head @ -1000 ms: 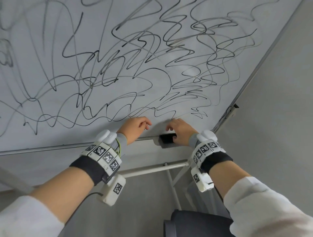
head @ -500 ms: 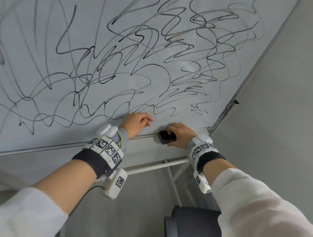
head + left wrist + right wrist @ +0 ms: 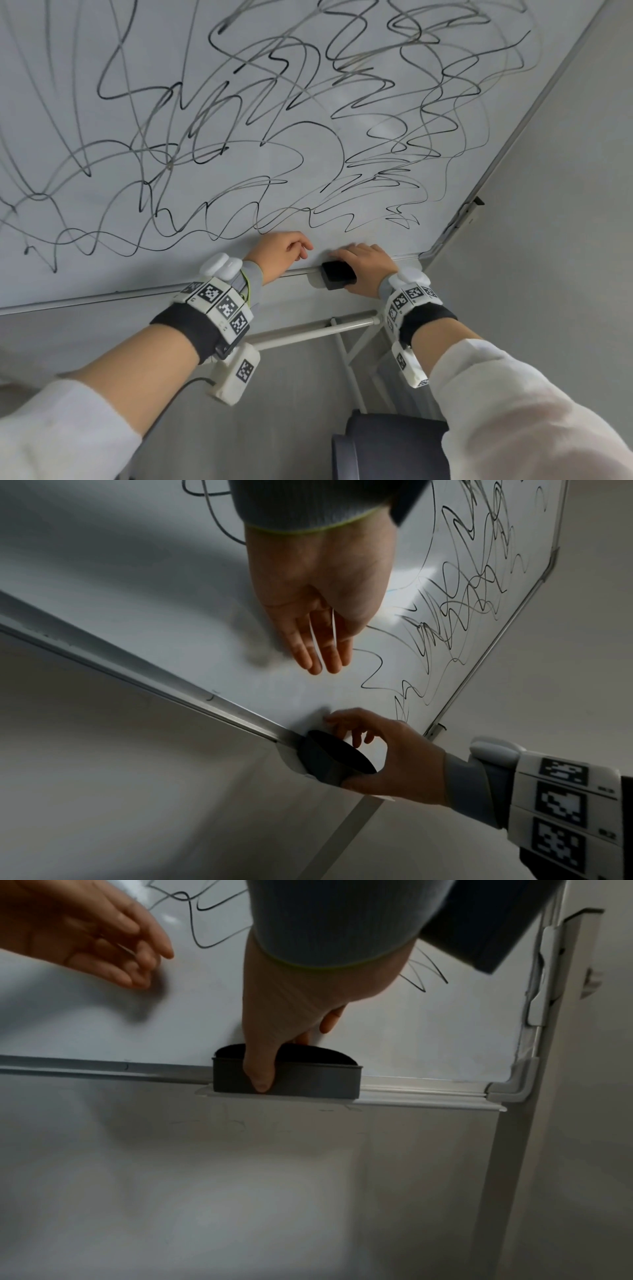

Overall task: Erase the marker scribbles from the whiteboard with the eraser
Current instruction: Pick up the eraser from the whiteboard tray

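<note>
The whiteboard carries black marker scribbles over most of its face. A dark grey eraser sits at the board's bottom rail, near the right corner. My right hand grips it. In the right wrist view the thumb presses the eraser's front face and the fingers curl behind its top. My left hand is just left of it, low on the board. Its fingers are straight, hold nothing and lie close to the surface.
A narrow ledge runs under the board's bottom rail. Below it are the stand's white crossbar and legs, and a dark seat. A grey wall stands close on the right, beside the board's frame clamp.
My right hand has come down over the eraser and closed round it. The left hand has stayed at the board's lower edge.
</note>
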The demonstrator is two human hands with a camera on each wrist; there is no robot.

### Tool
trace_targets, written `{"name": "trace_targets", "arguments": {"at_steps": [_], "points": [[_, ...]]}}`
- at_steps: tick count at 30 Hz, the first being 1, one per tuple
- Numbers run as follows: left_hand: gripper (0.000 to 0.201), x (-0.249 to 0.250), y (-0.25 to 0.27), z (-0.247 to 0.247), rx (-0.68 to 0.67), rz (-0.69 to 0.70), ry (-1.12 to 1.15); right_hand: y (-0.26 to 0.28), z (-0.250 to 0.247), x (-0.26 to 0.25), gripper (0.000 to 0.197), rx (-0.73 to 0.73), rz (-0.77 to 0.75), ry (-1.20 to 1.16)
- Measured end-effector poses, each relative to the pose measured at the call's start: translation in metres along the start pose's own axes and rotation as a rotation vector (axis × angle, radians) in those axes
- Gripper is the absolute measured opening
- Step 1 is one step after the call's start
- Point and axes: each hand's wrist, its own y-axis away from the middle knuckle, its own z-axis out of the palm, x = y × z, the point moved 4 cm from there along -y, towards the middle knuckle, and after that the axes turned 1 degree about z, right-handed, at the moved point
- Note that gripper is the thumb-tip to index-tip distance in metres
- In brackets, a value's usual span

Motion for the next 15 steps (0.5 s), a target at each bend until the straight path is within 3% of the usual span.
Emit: {"name": "trace_targets", "arguments": {"at_steps": [6,15], "points": [[0.031,-0.006,-0.002,0.002,-0.028,-0.004,-0.005,-0.005,0.000,-0.002,0.054,-0.070,-0.033,0.035],[0.033,-0.011,-0.002,0.000,-0.036,-0.012,-0.003,-0.001,-0.021,-0.001,0.052,-0.009,-0.015,-0.072]]}}
